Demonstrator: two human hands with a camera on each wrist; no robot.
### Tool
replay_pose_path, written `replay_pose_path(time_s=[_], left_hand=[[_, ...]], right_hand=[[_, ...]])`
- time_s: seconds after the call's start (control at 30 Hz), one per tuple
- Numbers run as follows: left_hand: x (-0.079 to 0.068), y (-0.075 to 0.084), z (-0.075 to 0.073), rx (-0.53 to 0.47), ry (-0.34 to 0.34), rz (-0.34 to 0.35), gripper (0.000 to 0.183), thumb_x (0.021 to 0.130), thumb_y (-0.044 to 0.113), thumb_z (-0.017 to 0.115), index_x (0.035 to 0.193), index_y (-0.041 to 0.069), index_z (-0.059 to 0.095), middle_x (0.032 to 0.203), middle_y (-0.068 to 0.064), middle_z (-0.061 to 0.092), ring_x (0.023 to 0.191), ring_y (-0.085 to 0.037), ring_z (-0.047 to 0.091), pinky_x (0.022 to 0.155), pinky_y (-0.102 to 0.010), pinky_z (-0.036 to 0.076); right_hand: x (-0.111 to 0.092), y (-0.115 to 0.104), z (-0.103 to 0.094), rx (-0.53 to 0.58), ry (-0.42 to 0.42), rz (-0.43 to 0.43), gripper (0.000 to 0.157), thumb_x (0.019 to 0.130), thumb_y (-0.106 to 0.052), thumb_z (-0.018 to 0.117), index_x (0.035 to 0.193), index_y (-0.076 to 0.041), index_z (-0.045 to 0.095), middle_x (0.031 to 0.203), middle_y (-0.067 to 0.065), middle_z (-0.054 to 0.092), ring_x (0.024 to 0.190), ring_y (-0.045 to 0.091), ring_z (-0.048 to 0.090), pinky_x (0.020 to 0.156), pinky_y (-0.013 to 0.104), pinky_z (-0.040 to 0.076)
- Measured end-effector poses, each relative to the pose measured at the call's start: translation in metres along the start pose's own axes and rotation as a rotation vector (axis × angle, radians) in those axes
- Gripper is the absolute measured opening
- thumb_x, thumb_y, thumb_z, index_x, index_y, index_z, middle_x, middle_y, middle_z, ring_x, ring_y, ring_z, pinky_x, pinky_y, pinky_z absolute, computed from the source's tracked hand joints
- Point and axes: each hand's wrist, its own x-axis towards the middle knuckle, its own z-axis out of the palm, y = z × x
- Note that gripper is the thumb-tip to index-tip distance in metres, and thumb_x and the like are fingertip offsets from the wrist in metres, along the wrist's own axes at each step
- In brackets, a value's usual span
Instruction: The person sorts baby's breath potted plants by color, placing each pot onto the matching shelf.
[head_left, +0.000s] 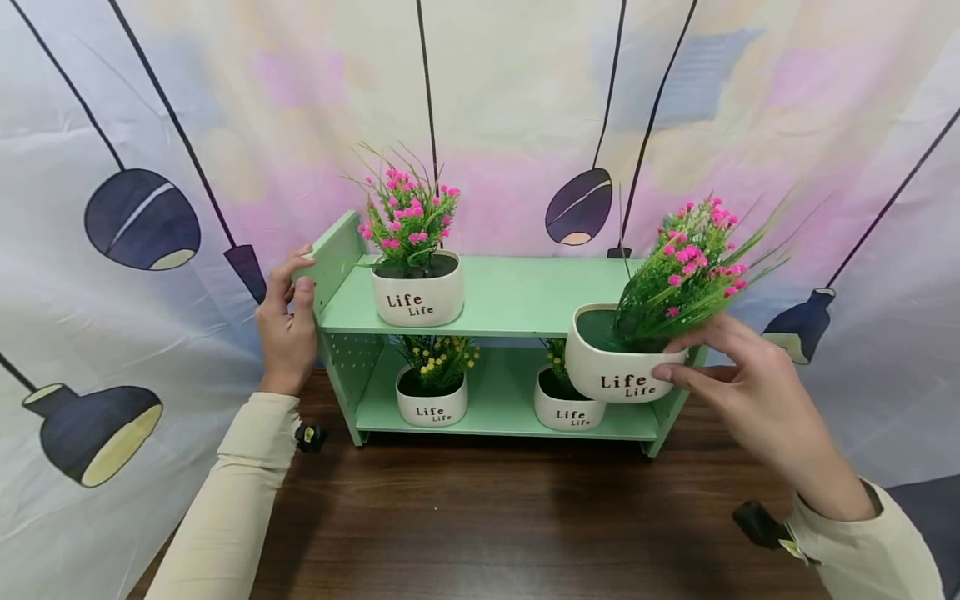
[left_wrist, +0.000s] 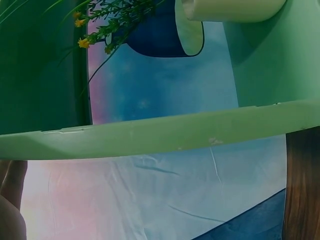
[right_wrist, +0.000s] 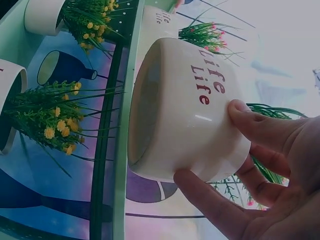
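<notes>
My right hand (head_left: 750,383) grips the pot (head_left: 611,367) tilted at the shelf's (head_left: 510,292) right end, my left hand (head_left: 288,329) clasps its left edge; I'd level the pot first.

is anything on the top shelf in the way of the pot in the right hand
Nothing visible: the right hand holds the pink-flower pot at the right end of the top shelf, which is bare there. The other pink-flower pot stands at the left end.
</notes>
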Motion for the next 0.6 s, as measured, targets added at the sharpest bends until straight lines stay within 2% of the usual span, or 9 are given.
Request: replay_pose_path(time_s=[0.1, 0.17, 0.2, 0.4, 0.47, 0.6], left_hand=[[-0.001, 0.000, 0.002, 0.004, -0.005, 0.000, 0.028, 0.109, 0.007, 0.051, 0.131, -0.006, 0.063, 0.147, -0.019, 0.062, 0.133, -0.010, 0.059, 0.087, -0.022, 0.041], [-0.001, 0.000, 0.003, 0.010, -0.005, 0.002, 0.028, 0.109, 0.006, 0.051, 0.132, -0.005, 0.063, 0.147, -0.018, 0.062, 0.114, -0.005, 0.063, 0.079, -0.021, 0.038], [-0.001, 0.000, 0.003, 0.012, -0.004, 0.003, 0.028, 0.109, 0.006, 0.050, 0.132, -0.005, 0.063, 0.148, -0.018, 0.062, 0.110, -0.003, 0.062, 0.077, -0.021, 0.037], [0.000, -0.003, 0.002, 0.003, 0.014, 0.012, 0.029, 0.109, 0.007, 0.050, 0.131, -0.008, 0.062, 0.147, -0.022, 0.061, 0.107, -0.001, 0.063, 0.074, -0.021, 0.036], [0.000, -0.003, 0.002, 0.010, 0.015, 0.013, 0.028, 0.109, 0.007, 0.050, 0.130, -0.008, 0.063, 0.147, -0.022, 0.062, 0.090, -0.001, 0.058, 0.071, -0.021, 0.033], [-0.001, -0.003, 0.001, 0.027, 0.012, 0.012, 0.028, 0.110, 0.008, 0.050, 0.131, -0.006, 0.063, 0.147, -0.017, 0.063, 0.075, -0.005, 0.044, 0.067, -0.021, 0.031]], right_hand=[[0.004, 0.002, -0.001, -0.011, -0.005, 0.014, 0.025, 0.085, 0.002, 0.086, 0.104, -0.012, 0.077, 0.111, -0.003, 0.066, 0.104, -0.004, 0.056, 0.073, 0.007, 0.050], [0.007, 0.003, -0.002, -0.012, -0.002, 0.017, 0.025, 0.085, 0.001, 0.085, 0.105, -0.012, 0.077, 0.111, -0.002, 0.066, 0.105, -0.004, 0.056, 0.073, 0.007, 0.050], [0.009, 0.003, -0.002, -0.013, 0.001, 0.017, 0.025, 0.086, 0.000, 0.086, 0.105, -0.012, 0.077, 0.111, -0.002, 0.066, 0.105, -0.004, 0.056, 0.074, 0.007, 0.050], [0.022, 0.003, -0.002, 0.016, 0.020, 0.007, 0.026, 0.086, 0.002, 0.084, 0.109, -0.008, 0.075, 0.112, 0.000, 0.065, 0.109, -0.003, 0.056, 0.080, 0.004, 0.048], [0.026, 0.003, -0.002, 0.013, 0.028, 0.004, 0.026, 0.087, 0.002, 0.084, 0.109, -0.007, 0.074, 0.112, 0.001, 0.065, 0.109, -0.004, 0.056, 0.080, 0.003, 0.048], [0.033, 0.004, 0.000, 0.025, 0.039, -0.004, 0.025, 0.087, 0.002, 0.084, 0.109, -0.007, 0.075, 0.114, 0.001, 0.065, 0.109, -0.002, 0.056, 0.079, 0.004, 0.049]])
